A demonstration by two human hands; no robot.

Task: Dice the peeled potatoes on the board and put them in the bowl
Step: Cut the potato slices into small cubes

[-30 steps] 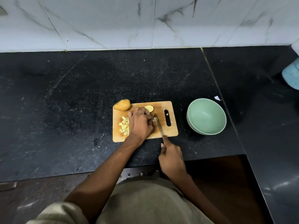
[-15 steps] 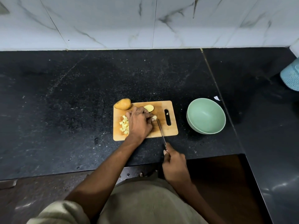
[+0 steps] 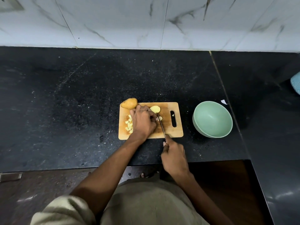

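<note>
A wooden cutting board (image 3: 168, 132) lies on the black counter. My left hand (image 3: 142, 121) presses down on a potato piece in the board's middle; only a pale bit (image 3: 160, 118) shows past my fingers. My right hand (image 3: 174, 157) grips a knife (image 3: 161, 125), its blade lying on the board right beside my left fingers. Several potato cubes (image 3: 129, 125) sit left of my left hand. A pale potato slice (image 3: 155, 109) lies near the board's far edge. A whole potato (image 3: 129, 103) rests on the far left corner. The green bowl (image 3: 212, 119) stands empty to the right.
The black counter (image 3: 65, 111) stretches wide to the left and behind the board, ending at a marble-tiled wall (image 3: 146, 21). A small white scrap (image 3: 224, 101) lies behind the bowl. A light blue object (image 3: 295, 84) sits at the far right edge.
My right hand slid the knife back toward me half a second ago, then pushed it forward again along my left fingers. My left hand kept holding the potato piece.
</note>
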